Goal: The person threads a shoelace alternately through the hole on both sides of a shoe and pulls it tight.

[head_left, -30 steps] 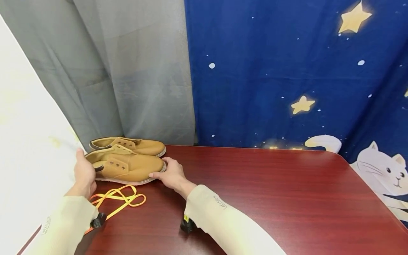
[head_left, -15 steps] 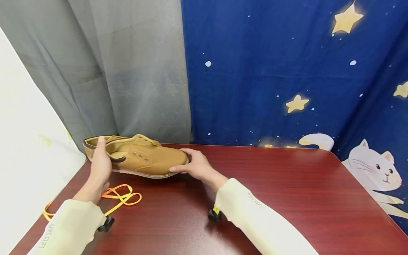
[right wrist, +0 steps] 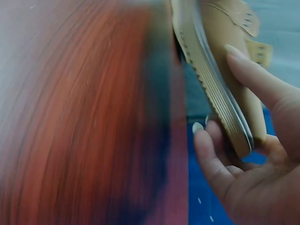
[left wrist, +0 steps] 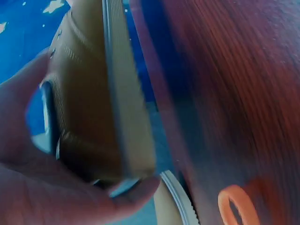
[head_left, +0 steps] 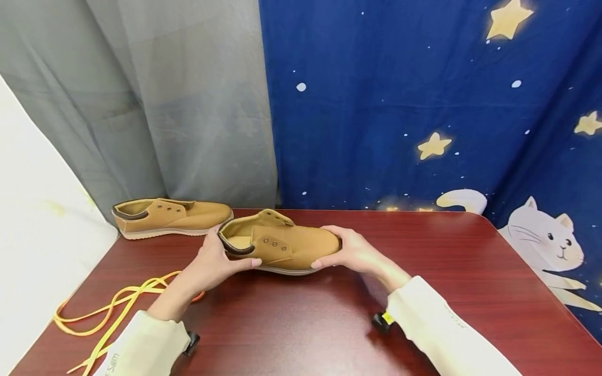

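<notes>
A tan shoe without a lace is held between both hands over the middle of the table. My left hand grips its heel, thumb along the near side. Around the toe curls my right hand, with its thumb on the near side of the upper. The ridged sole shows in the right wrist view, raised off the table, fingers beneath the toe. In the left wrist view the heel sits against the left palm.
The matching tan shoe stands at the table's back left, by the grey curtain. A yellow-orange shoelace lies loosely looped at the front left, partly behind the left forearm. A blue star-patterned curtain hangs along the table's back edge.
Both hands have lifted the nearer shoe away from its mate and carried it right, to the middle of the table. The other shoe stays behind; more of the lace now shows.
</notes>
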Tool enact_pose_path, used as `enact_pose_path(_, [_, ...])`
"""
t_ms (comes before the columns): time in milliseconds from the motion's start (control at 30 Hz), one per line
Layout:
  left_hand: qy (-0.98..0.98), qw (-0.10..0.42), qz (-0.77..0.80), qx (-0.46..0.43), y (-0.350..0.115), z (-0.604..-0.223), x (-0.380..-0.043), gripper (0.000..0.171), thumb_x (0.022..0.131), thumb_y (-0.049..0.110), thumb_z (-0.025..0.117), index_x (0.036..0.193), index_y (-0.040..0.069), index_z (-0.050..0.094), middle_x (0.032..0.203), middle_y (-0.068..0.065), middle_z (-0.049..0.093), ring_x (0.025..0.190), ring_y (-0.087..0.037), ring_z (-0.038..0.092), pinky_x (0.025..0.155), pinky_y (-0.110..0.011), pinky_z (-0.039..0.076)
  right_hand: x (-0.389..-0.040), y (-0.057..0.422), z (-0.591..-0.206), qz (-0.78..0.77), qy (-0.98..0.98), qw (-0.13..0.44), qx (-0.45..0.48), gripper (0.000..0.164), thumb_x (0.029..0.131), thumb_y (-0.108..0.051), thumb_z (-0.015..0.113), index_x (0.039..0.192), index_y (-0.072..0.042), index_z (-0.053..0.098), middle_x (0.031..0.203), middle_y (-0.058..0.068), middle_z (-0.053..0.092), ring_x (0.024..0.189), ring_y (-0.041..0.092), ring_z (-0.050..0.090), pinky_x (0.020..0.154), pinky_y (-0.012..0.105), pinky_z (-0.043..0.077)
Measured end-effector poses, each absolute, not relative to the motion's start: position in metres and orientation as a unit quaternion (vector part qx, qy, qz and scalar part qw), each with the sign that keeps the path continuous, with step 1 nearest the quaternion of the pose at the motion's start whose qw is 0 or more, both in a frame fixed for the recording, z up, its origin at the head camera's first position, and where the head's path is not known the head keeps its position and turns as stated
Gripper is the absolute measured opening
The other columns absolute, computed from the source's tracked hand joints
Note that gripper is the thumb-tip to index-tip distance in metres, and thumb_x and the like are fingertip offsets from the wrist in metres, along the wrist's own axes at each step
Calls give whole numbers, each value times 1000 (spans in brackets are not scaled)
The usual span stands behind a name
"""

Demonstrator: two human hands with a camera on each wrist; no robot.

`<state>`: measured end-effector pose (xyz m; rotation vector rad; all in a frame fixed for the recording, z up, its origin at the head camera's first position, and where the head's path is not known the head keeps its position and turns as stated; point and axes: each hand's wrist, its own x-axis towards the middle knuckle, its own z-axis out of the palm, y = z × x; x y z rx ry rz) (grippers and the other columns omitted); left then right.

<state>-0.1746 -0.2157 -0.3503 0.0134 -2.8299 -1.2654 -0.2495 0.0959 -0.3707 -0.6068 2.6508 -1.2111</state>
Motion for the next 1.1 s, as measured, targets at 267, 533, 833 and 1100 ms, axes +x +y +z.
enact_pose_path(267, [-949,23,-313,-5,-192,-355,-172,106,72,58,85,143,-4,37,130,-24,61,119,-37,62,101,-53,48,-241,138,-371,-380,901,76,-196,81,61,-49,94,133,-31,63,115,-6,72,103,14,62,93,37,47])
enact_pose_path(533, [-964,15,-266,-2,-158,-359,-168,92,62,65,87,128,9,55,110,-6,69,97,-25,68,84,-46,54,-229,177,-376,-338,915,67,-211,78,59,-57,93,129,-31,67,111,-9,73,101,12,63,91,35,50])
enact_pose_path(833, [-968,-10,-250,-6,-138,-361,-161,88,57,68,88,117,12,57,98,2,68,80,-17,64,72,-39,51,-221,199,-385,-314,921,72,-218,77,57,-57,93,125,-32,69,105,-14,73,93,4,62,83,25,50])
enact_pose_path(1100, [-975,13,-220,-26,-129,-363,-156,82,57,65,89,110,12,56,94,2,66,77,-19,65,69,-40,51,-219,205,-388,-260,927,34,-268,82,55,-66,90,123,-25,71,97,-14,69,86,3,59,77,24,48])
